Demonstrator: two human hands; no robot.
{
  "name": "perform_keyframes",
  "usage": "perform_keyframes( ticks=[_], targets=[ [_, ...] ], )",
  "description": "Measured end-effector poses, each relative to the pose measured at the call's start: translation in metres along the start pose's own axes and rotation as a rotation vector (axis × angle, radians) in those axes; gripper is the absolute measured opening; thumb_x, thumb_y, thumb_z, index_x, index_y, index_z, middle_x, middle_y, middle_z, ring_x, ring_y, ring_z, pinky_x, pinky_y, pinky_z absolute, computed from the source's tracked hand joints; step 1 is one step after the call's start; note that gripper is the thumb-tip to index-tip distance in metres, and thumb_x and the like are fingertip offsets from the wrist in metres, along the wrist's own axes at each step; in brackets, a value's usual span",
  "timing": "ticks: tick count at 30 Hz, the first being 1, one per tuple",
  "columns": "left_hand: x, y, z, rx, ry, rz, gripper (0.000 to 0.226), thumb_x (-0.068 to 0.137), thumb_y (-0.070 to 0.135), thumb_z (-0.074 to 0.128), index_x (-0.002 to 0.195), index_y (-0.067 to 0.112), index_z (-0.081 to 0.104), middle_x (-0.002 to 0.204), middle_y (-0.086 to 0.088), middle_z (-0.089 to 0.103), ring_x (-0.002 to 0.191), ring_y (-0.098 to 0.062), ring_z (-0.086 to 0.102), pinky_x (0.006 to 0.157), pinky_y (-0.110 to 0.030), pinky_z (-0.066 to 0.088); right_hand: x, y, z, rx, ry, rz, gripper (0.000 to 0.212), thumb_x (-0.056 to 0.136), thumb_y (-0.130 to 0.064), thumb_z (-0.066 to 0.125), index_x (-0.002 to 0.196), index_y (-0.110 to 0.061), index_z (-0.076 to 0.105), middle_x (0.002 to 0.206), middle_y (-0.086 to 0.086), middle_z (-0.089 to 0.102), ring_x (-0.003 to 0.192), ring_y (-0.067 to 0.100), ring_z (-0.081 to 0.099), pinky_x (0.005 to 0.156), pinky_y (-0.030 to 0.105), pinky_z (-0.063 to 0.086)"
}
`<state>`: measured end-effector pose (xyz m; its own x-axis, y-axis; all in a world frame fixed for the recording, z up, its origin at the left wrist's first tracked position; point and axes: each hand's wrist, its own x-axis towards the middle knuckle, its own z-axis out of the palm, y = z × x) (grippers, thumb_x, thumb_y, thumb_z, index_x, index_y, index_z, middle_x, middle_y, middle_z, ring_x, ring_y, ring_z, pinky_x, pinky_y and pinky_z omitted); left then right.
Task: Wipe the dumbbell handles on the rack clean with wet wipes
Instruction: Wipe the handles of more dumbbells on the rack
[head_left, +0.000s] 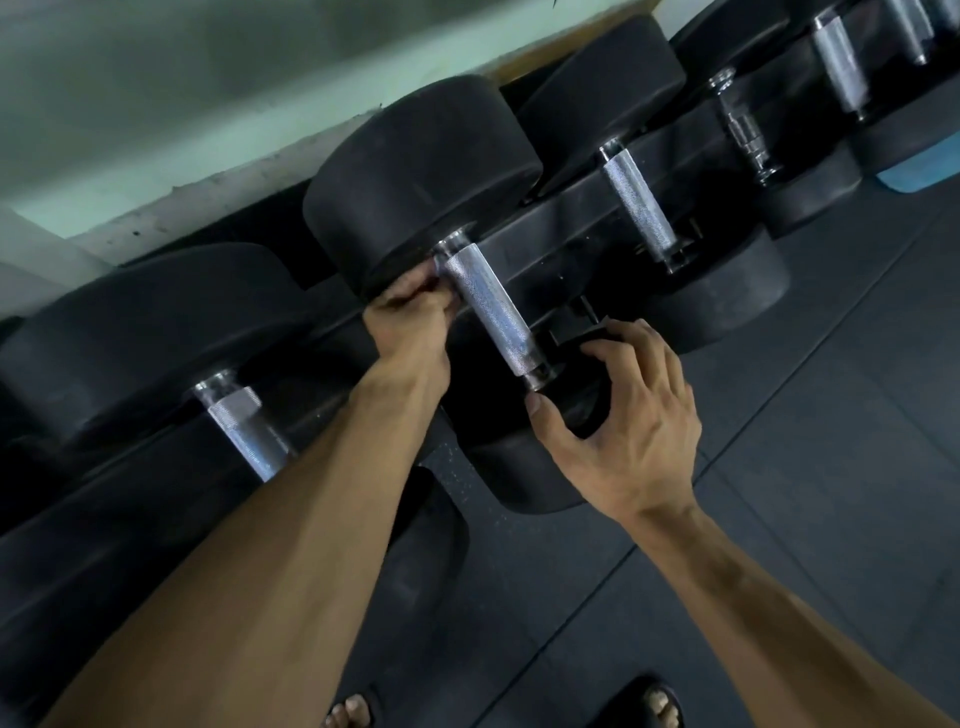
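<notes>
- We see a row of big black dumbbells lying on a dark rack (566, 228) beside a pale wall (156, 130).
- The middle dumbbell (421, 171) has a shiny, bumpy metal handle (491, 312) that runs from its far weight down to its near weight (524, 467).
- The left hand (410, 306) is at the far end of this handle, just beside the far weight. Its fingers are curled in tight against the handle's left side. We cannot tell if a wipe is tucked inside the fingers.
- The right hand (618, 410) is at the near end of the same handle. Its fingers are spread and bent over the top of the near weight, and the thumb tip sits just beside the end of the handle. The hand is not closed round anything.
- To the left, another dumbbell handle (244, 431) peeks out from behind the left arm.
- To the right, one more handle (641, 205) lies on the rack, and more handles (839, 67) are far off at the right.
- A blue thing (924, 166) lies at the right edge, near the last weights.
- The floor (779, 415) is dark mats, and two feet in sandals (353, 712) show at the near edge.
</notes>
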<state>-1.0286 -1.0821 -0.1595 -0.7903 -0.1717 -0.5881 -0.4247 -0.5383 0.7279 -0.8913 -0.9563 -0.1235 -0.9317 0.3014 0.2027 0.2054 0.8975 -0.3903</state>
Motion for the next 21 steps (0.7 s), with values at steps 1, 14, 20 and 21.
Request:
perform_keyframes(
  ticks=[1,14,20,21],
  targets=[
    [-0.004,-0.002,-0.003,0.066,-0.026,-0.012,0.035,0.079,-0.026,0.052,0.076,0.005,0.066,0.077,-0.008,0.069,0.07,-0.013,0.068,0.079,-0.032,0.06,0.0,0.0,0.0,0.001,0.004,-0.002,0.068,0.073,-0.068,0.056,0.113,-0.013,0.066,0.132,0.004,0.06,0.137,0.027,0.045,0.101,0.053,0.047],
    [-0.027,-0.016,-0.027,0.602,-0.302,-0.124,0.032,0.078,-0.016,0.066,0.073,0.016,0.069,0.066,0.002,0.07,0.068,-0.011,0.067,0.075,-0.022,0.057,0.0,0.0,0.001,-0.016,0.004,-0.012,0.068,0.073,-0.067,0.056,0.112,-0.012,0.065,0.132,0.006,0.059,0.136,0.03,0.046,0.099,0.055,0.047],
    [-0.018,-0.012,-0.016,0.35,-0.13,-0.14,0.028,0.08,-0.018,0.061,0.083,0.008,0.069,0.073,-0.006,0.071,0.066,-0.01,0.067,0.064,-0.016,0.054,0.0,0.0,0.0,-0.02,-0.003,-0.006,0.068,0.073,-0.067,0.056,0.112,-0.012,0.065,0.133,0.006,0.059,0.136,0.029,0.045,0.099,0.055,0.048],
    [-0.015,-0.015,-0.018,0.391,-0.158,-0.138,0.027,0.08,-0.017,0.062,0.084,0.009,0.069,0.074,-0.006,0.07,0.067,-0.011,0.067,0.065,-0.017,0.056,0.0,0.0,0.0,-0.022,-0.005,-0.004,0.068,0.073,-0.067,0.056,0.112,-0.012,0.065,0.132,0.006,0.059,0.136,0.029,0.045,0.1,0.054,0.047]
  ],
)
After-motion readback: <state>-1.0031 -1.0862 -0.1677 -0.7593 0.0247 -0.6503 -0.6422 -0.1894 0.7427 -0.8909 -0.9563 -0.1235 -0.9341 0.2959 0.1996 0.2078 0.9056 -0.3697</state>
